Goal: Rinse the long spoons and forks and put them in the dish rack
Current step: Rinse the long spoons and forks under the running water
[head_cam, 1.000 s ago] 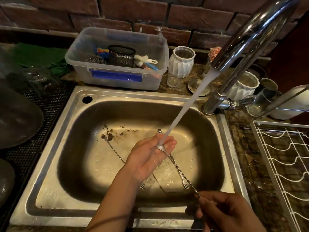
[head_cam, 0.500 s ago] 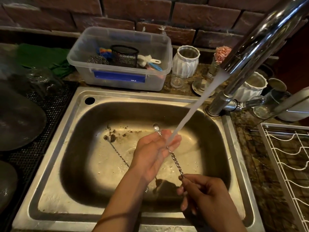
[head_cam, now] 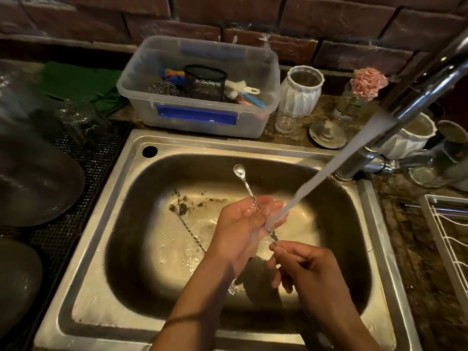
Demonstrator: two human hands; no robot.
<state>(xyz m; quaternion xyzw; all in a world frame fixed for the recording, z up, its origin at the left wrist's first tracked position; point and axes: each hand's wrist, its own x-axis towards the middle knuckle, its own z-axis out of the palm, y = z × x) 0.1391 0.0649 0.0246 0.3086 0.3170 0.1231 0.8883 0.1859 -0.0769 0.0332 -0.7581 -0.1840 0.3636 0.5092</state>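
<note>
Over the steel sink (head_cam: 119, 249) I hold a long twisted-stem spoon (head_cam: 244, 182), its small bowl pointing away from me. My right hand (head_cam: 301, 264) pinches the near end of the stem. My left hand (head_cam: 243, 229) wraps its fingers around the middle of the stem, right where the water stream (head_cam: 329, 171) from the tap (head_cam: 415, 97) lands. A second long spoon (head_cam: 186, 226) lies flat on the sink floor to the left, partly hidden by my left arm. The white wire dish rack (head_cam: 448, 239) stands at the right edge.
Dark food scraps (head_cam: 187, 201) lie on the sink floor. Behind the sink stand a clear plastic tub (head_cam: 200, 117) of scrubbers, white ribbed pots (head_cam: 300, 95), a small glass (head_cam: 285, 124) and a pink flower (head_cam: 368, 82). Dark upturned cookware (head_cam: 33, 183) rests on the black mat at left.
The spoon slid away from me through my left hand, so its bowl now sticks out well past the fingers. My right hand moved forward along the stem. The camera moved closer.
</note>
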